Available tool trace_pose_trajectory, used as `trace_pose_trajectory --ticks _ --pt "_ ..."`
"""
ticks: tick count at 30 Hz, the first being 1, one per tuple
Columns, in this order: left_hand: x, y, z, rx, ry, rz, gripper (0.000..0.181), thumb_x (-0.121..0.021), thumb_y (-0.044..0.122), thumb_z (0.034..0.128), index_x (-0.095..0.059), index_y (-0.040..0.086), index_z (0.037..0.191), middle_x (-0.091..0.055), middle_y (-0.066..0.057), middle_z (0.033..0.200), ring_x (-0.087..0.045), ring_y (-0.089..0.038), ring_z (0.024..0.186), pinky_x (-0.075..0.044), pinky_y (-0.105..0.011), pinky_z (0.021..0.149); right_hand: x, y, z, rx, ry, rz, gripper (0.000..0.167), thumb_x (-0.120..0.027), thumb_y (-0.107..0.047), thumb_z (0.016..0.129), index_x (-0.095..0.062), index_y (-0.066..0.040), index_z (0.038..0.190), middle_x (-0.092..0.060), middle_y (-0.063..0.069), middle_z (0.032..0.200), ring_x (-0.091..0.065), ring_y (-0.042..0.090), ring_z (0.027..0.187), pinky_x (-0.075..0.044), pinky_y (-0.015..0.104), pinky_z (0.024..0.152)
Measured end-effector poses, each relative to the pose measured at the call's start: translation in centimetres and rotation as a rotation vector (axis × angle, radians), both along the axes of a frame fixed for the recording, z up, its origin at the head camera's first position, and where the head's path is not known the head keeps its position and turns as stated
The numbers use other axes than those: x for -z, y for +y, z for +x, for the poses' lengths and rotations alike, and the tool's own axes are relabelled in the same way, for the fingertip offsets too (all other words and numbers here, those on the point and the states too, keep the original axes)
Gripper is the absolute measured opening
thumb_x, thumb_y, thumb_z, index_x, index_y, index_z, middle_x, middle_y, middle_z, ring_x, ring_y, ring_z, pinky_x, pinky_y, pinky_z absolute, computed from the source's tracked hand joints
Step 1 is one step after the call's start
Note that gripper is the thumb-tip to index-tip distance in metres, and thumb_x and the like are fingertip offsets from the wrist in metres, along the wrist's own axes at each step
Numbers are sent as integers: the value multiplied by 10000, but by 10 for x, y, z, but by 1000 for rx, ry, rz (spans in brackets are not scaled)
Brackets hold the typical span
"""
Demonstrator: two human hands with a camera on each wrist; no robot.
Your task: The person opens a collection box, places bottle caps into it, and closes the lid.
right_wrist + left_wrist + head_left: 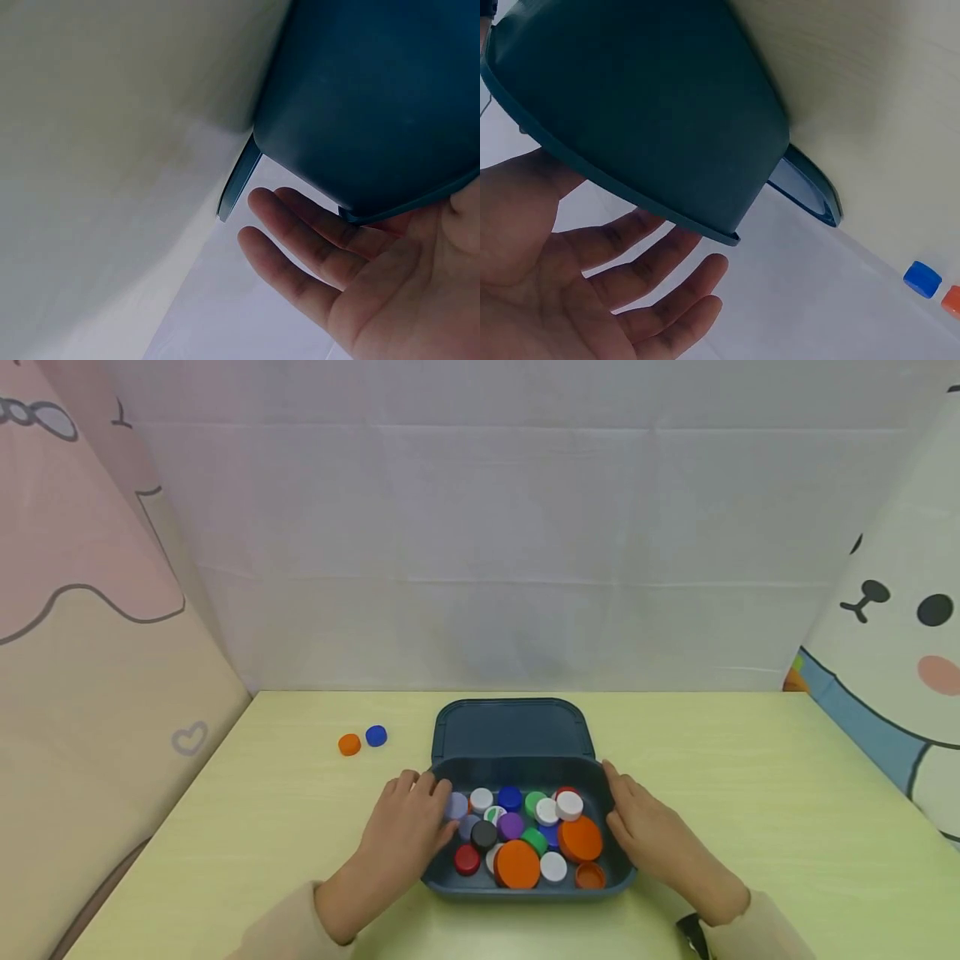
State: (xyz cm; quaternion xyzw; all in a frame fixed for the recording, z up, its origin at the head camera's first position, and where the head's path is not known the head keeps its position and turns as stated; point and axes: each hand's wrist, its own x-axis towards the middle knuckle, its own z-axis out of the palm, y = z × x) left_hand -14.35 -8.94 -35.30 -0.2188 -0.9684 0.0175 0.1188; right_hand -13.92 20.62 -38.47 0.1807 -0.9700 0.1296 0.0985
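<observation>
A dark blue-green plastic box stands on the table, holding many bottle caps in orange, white, blue, green, purple, red and black. My left hand is at the left rim; its thumb and some fingers reach over the edge, while others hang loosely outside in the left wrist view. At the opposite side, my right hand touches the right rim, with its fingers fairly straight. Two large orange caps lie among the smaller ones. Part of each hand is hidden behind the box wall in the wrist views.
Directly behind the box lies its matching lid. An orange cap and a blue cap sit on the pale yellow table, left of the lid. A white cloth hangs along the table's back edge, with printed cloths at both sides.
</observation>
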Motion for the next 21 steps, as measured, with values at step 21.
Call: trace_pose_trajectory --ticks 21 --pt "9 7 2 -44 -49 -179 433 -732 426 721 -654 112 1008 -592 -77 876 -488 -271 897 -447 -382 831 1 1 -1 -3 0 -2 518 -499 -96 882 -329 91 1334 -527 236 1198 -533 329 1097 -459 455 900"
